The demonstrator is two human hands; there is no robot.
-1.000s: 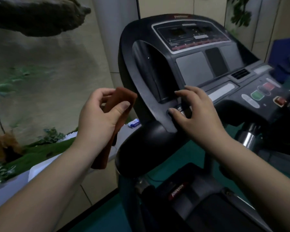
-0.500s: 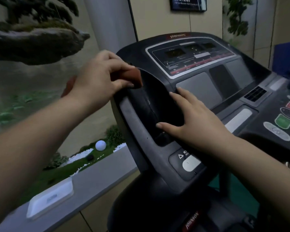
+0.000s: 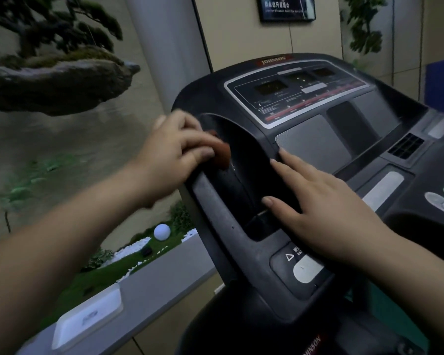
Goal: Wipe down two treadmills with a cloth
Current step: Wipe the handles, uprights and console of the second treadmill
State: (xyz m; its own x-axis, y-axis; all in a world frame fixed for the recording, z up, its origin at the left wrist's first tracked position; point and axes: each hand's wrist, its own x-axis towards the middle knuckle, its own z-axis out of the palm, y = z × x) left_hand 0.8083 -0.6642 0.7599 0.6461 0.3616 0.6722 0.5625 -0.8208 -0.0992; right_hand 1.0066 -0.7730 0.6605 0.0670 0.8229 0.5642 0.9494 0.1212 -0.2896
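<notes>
Fingers (image 3: pixel 203 152) round one cloth (image 3: pixel 222 153), one treadmill (image 3: pixel 305 139).

The left hand (image 3: pixel 174 149) slid the bunched reddish-brown cloth (image 3: pixel 222 153), beneath its fingers, down the black treadmill console's (image 3: pixel 241 252) left rim.

Left hand (image 3: pixel 174 149) with cloth (image 3: pixel 222 153) on treadmill console (image 3: pixel 241 252) left rim; right hand (image 3: pixel 326 213) flat on console, right of cloth; ledge (image 3: pixel 164 290) with tray (image 3: pixel 87 319) left of treadmill
</notes>
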